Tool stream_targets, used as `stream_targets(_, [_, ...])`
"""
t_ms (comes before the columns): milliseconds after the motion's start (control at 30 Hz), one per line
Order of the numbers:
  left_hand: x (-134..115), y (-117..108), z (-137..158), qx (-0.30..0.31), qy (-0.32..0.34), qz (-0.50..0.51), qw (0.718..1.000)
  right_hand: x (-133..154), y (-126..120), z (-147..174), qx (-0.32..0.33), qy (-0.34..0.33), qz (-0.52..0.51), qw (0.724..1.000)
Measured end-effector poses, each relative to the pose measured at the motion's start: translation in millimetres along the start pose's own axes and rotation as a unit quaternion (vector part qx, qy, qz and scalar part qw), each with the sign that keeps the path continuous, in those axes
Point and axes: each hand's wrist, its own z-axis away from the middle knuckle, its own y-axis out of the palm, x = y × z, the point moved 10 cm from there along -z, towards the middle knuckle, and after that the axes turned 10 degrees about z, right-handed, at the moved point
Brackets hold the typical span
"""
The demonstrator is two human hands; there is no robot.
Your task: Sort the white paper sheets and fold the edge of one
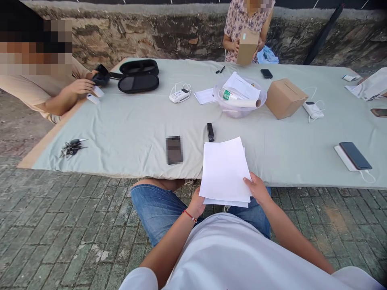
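Where the black stapler [210, 132] lies on the tabletop [136, 133], you have the white sheets [225, 171] on its near side, reaching past the tabletop's near edge toward you; whether paper and stapler touch cannot be told. Your right hand [256, 186] pinches the sheets' right edge, thumb on top, nearer you than the stapler and to its right. Your left hand [197, 201] holds the near left corner, on the stapler's near-left side; its fingers are largely hidden. This two-sided hold appears meant to keep the loose stack level and together, the overhang leaving room for fingers below. The dark blurred item [174, 150] sits left of the stapler, the translucent basin [248, 112] beyond it to the right, both apparently clear of your working spot. Condition: upper face plain white, unmarked, nearly flat; lower sheets protrude at the near edge, out of square. Sheet count not established.
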Motion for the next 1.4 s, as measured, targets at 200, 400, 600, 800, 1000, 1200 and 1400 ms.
stream_targets(200, [-3, 11, 6, 0.036, -0.038, 0.059, 0.997, 0, -5, 0, 0.009, 0.011, 0.006, 1.000])
stream_targets(400, [-4, 12, 11, 0.087, -0.111, 0.045, 0.989, -1, -7, 8, 0.042, 0.018, 0.147, 0.988])
stream_targets(600, [-2, -6, 1, 0.007, -0.069, -0.020, 0.997, -28, -40, 12, -0.010, 0.065, 0.184, 0.981])
stream_targets(800, [14, 9, 15, 0.052, -0.103, -0.074, 0.991, -34, 2, 21, 0.080, 0.101, -0.130, 0.983])
stream_targets(1000, [-18, 25, 12, 0.121, -0.070, -0.005, 0.990, -24, 21, 31, 0.143, 0.074, -0.172, 0.972])
stream_targets(1200, [-96, 71, -9, 0.149, 0.006, 0.014, 0.989, 20, -6, 19, 0.111, -0.046, -0.025, 0.992])
stream_targets(1400, [-241, 160, 4, 0.197, 0.284, -0.048, 0.937, 90, -51, -24, -0.008, -0.160, 0.048, 0.986])
